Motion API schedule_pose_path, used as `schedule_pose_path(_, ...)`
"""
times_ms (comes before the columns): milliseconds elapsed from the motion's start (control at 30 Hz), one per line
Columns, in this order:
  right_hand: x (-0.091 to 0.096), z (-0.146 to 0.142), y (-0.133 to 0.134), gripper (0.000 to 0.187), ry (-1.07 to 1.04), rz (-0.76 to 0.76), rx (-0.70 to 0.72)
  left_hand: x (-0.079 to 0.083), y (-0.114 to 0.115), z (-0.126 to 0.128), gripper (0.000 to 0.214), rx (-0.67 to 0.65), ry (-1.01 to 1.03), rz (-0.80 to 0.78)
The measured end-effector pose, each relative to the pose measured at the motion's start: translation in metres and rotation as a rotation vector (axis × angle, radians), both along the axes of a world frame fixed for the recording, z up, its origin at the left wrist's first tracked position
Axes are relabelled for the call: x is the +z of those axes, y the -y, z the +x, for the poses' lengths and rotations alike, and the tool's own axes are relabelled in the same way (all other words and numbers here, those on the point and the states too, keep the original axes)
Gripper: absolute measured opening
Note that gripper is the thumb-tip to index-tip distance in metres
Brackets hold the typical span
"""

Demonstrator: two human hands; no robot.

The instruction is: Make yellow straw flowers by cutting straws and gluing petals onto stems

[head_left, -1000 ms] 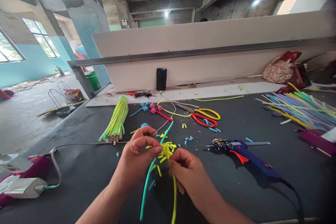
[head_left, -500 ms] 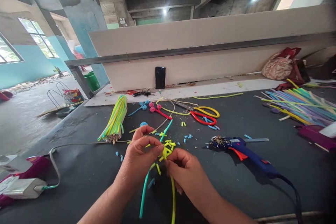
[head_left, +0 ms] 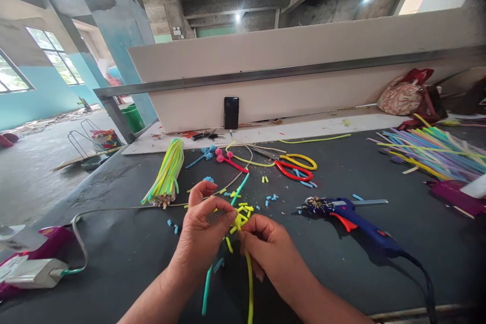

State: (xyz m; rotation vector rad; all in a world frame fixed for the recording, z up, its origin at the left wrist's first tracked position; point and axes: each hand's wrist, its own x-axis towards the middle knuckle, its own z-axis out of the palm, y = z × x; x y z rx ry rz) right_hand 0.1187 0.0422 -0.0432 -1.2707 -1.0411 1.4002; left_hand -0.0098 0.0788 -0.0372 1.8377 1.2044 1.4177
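Note:
Over the dark table, my left hand point(head_left: 207, 225) pinches the upper end of a yellow pipe cleaner point(head_left: 249, 283) between thumb and forefinger. My right hand point(head_left: 268, 243) is closed on the same pipe cleaner just beside it; its long tail hangs toward me. Around the fingertips lie short yellow cut pieces point(head_left: 245, 208), and the exact grip is partly lost among them. A green pipe cleaner point(head_left: 207, 288) passes beneath my left hand, joined or touching at its far end a pink one with pink curled balls point(head_left: 220, 156).
A blue hot glue gun point(head_left: 357, 223) lies at right, scissors point(head_left: 294, 167) with red and yellow handles behind. Pipe cleaner bundles point(head_left: 167, 169) stand left and lie right point(head_left: 433, 147). A phone point(head_left: 231, 113) leans on the back board. A white plug point(head_left: 36, 273) and cable sit left.
My left hand and forearm have shifted slightly to the right, covering more of the green pipe cleaner. My right hand stays nearly in place.

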Motion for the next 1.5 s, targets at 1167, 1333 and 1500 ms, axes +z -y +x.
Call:
schedule_pose_path(1167, -0.008, 0.007, -0.002, 0.019, -0.161, 0.041, 0.064, 0.003, 0.017, -0.008, 0.023, 0.13, -0.4, 0.357)
schedule_pose_path(1333, -0.005, 0.006, -0.002, 0.02, -0.171, 0.047, 0.047, 0.003, 0.018, -0.006, 0.024, 0.108, -0.451, 0.387)
schedule_pose_path(1500, -0.007, 0.009, -0.002, 0.019, -0.153, 0.073, 0.033, 0.002, 0.014, -0.006, 0.025, 0.082, -0.447, 0.355)
